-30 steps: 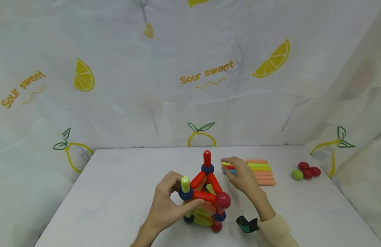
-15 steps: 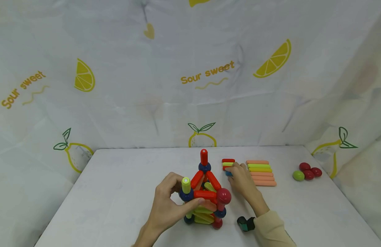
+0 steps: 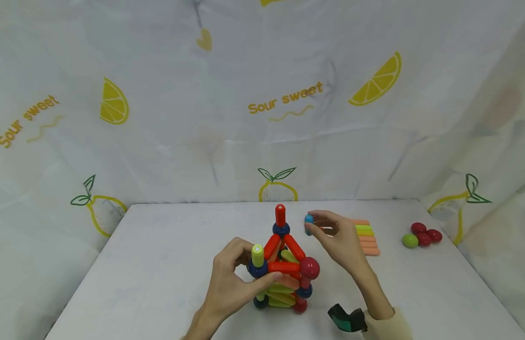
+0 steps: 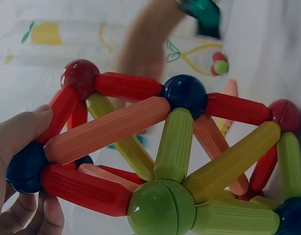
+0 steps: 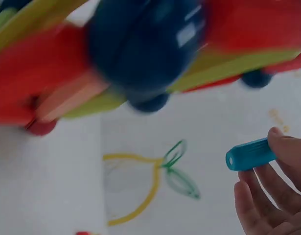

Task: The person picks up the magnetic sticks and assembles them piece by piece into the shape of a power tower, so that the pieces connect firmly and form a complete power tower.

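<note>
A toy structure (image 3: 283, 267) of coloured rods and balls stands at the table's front middle, with a red rod and a yellow-green rod pointing upward from dark blue balls. My left hand (image 3: 230, 278) grips its upper left part, the thumb over a red rod and the fingers partly hidden behind a ball. In the left wrist view the thumb and fingertips lie around a dark blue ball (image 4: 25, 167). My right hand (image 3: 340, 238) pinches a short blue rod (image 5: 250, 154) between thumb and fingers, to the right of the structure and apart from it.
A row of orange and yellow rods (image 3: 369, 245) lies behind the right hand, partly covered by it. Farther right are several dark red balls (image 3: 424, 239) and a green ball (image 3: 409, 241). A lemon-print cloth (image 3: 160, 156) hangs behind the table (image 3: 160, 264).
My right hand has picked the blue rod from the group of short rods and raised it. The left hand keeps its grip, and the structure has turned slightly.
</note>
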A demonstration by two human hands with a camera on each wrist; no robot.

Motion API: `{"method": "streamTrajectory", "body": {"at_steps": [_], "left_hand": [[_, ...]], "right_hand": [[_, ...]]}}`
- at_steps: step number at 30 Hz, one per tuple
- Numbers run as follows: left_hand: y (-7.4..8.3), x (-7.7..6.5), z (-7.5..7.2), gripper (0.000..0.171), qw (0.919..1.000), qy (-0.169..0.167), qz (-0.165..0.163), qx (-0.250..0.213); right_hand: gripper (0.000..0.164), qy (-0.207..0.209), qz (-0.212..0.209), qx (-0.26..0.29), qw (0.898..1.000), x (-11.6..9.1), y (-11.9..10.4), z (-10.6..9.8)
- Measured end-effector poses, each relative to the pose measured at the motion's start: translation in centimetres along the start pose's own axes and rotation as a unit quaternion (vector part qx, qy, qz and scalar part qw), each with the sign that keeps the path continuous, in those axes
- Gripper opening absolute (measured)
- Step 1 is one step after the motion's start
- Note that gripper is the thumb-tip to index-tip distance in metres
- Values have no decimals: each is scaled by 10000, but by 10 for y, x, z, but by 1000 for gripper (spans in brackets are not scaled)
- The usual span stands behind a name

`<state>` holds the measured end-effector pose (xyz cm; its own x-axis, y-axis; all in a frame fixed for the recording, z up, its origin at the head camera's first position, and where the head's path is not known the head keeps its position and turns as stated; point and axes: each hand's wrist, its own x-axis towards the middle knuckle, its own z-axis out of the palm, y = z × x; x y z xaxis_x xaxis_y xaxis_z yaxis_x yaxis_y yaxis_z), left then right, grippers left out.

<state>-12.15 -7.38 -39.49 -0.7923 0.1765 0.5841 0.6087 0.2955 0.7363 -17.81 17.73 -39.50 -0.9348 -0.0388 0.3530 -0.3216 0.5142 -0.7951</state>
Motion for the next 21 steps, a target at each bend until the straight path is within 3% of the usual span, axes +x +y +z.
{"method": "streamTrajectory", "body": {"at_steps": [4,8,14,21], "left_hand": [[1,0,1,35,10000,2,8,18],[1,0,2,35,10000,7,1,70],[0,0,1,35,9999,-9,13,101],[1,0,1,35,9999,-9,-60,129]], "right_hand": [[29,143,-525,713,9960,-18,-45,-18],[30,105,-1013,820,9914,-34,-69,-28],[35,-92,-1286,442,9907,-51,-73,-32],[41,-165,-1618,473,9856,-56,-73,-33]]}}
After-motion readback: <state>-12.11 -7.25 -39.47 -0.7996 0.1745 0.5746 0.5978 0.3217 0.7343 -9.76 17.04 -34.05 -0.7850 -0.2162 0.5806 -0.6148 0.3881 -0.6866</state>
